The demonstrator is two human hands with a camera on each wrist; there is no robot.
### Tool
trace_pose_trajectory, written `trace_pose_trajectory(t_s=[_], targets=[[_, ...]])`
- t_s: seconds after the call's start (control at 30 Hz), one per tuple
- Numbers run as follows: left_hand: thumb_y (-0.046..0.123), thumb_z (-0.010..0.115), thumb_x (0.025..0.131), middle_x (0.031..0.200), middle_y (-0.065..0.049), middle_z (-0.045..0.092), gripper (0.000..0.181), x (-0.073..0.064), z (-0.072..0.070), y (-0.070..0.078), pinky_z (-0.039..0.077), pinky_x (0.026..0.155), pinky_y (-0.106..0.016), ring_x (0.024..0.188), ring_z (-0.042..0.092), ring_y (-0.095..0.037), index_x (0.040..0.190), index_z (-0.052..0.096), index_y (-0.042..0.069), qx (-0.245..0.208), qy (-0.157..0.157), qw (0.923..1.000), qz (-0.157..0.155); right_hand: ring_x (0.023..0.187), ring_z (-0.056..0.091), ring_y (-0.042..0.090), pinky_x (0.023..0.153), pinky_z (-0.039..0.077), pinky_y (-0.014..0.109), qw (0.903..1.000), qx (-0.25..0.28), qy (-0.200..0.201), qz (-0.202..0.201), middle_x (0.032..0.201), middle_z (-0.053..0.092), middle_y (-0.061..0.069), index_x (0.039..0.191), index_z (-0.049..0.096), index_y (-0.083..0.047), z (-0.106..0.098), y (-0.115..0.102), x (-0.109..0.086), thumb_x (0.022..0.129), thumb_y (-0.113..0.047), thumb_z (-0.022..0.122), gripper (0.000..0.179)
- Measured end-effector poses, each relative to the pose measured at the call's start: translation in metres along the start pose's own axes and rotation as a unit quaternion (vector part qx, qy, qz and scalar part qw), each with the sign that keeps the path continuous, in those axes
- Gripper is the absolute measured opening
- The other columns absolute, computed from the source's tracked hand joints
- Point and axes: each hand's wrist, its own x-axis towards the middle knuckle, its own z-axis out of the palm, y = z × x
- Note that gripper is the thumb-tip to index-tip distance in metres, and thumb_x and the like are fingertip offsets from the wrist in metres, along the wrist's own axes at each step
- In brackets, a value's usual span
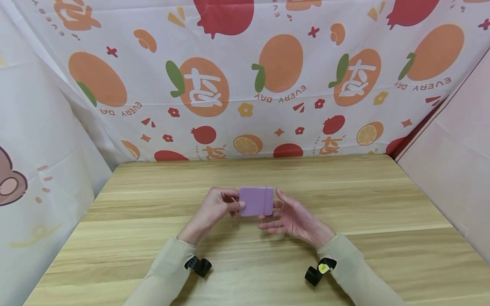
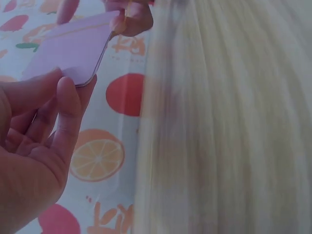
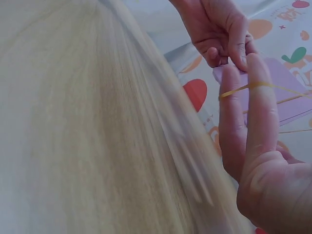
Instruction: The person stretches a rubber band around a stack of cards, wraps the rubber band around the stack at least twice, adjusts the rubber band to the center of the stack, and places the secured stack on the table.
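A thin, small purple stack of cards (image 1: 252, 202) with rounded corners is held up above the table, its layered edge showing in the left wrist view. My left hand (image 1: 214, 210) pinches its left end between thumb and fingers. At the other end, my right hand (image 1: 296, 219) has its thumb and fingers spread apart. A thin yellow rubber band (image 3: 261, 84) is stretched over the right fingers, and part of it crosses the purple face near the right end. Some right fingertips are hidden behind the stack.
Underneath is a light wood-grain table (image 1: 245, 263). A fruit-print cloth (image 1: 237, 123) hangs along its far edge, and pale cloths border the left and right sides. Each wrist carries a small black camera on a strap.
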Motion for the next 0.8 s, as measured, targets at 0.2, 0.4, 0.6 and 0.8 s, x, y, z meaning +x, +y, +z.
trace_pose_trajectory(t_s=[0.2,0.4,0.6,0.8], targets=[[-0.001,0.071,0.086,0.073,-0.012,0.066,0.003,-0.001,-0.004,0.002,0.051,0.052,-0.038,0.062,0.061,-0.039,0.084,0.073,0.0,0.085,-0.022,0.9953,0.04,0.11,0.061,0.041,0.085,0.055,0.042,1.0,-0.005,0.001,0.009,0.129,0.043,0.031,0.151,0.014,-0.001,-0.001,0.001,0.0,0.102,-0.055,0.037,0.077],[-0.004,0.07,0.086,0.084,-0.008,0.069,0.011,-0.002,-0.004,0.003,0.054,0.054,-0.04,0.065,0.063,-0.032,0.09,0.076,0.003,0.117,-0.036,0.9908,0.057,0.118,0.055,0.046,0.088,0.054,0.045,0.9998,-0.001,0.007,0.018,0.14,0.029,0.038,0.151,0.011,-0.003,0.002,0.002,0.0,0.101,-0.055,0.04,0.078],[-0.006,0.07,0.085,0.081,0.0,0.069,0.019,-0.001,0.001,0.005,0.051,0.056,-0.029,0.068,0.061,-0.021,0.09,0.078,0.011,0.18,-0.045,0.9751,0.121,0.122,0.05,0.049,0.087,0.053,0.046,0.9994,-0.015,0.024,0.022,0.137,0.034,0.035,0.147,0.019,-0.002,0.003,0.002,0.001,0.101,-0.053,0.043,0.073],[-0.003,0.072,0.085,0.078,0.004,0.067,0.021,-0.002,0.007,0.005,0.047,0.056,-0.025,0.065,0.054,-0.01,0.089,0.079,0.016,0.207,-0.043,0.9639,0.162,0.119,0.053,0.049,0.083,0.055,0.04,0.998,-0.021,0.056,0.018,0.129,0.04,0.03,0.141,0.029,0.0,0.004,0.001,0.002,0.101,-0.048,0.046,0.064]])
